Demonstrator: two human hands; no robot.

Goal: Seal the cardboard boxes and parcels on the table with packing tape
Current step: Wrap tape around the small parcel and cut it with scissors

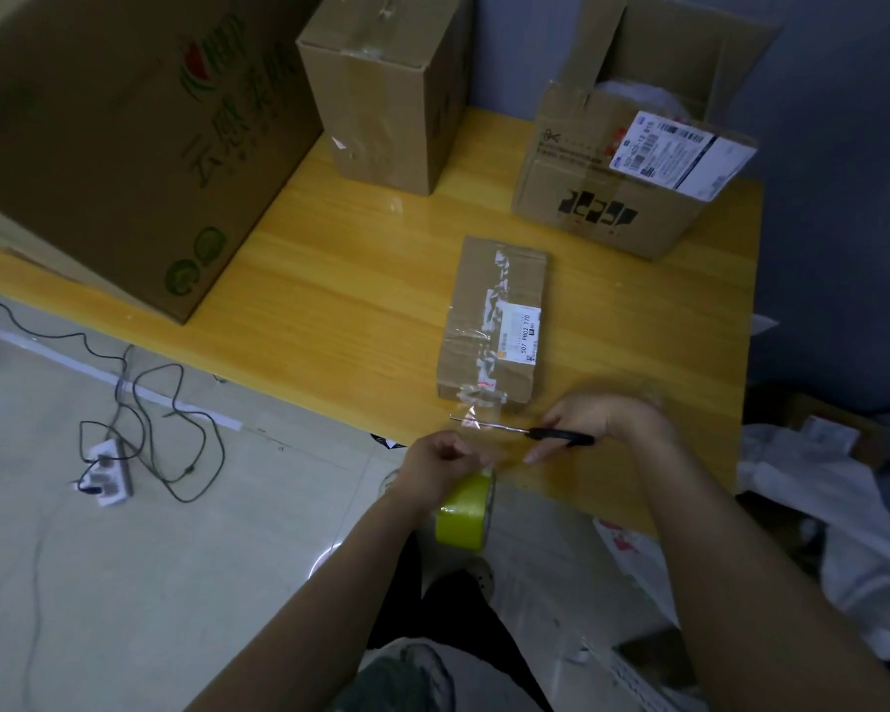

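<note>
The left hand (443,467) grips the yellow tape roll (464,512) — the right hand (605,419) grips scissors (556,434), blades touching the clear tape strip (471,421) just past the left hand.

My left hand (440,467) holds the yellow tape roll (463,513) under its fingers. My right hand (602,421) grips black scissors (530,431), blades poking past my fingertips at the clear tape (471,418). The flat parcel (494,321) lies just beyond.
</note>
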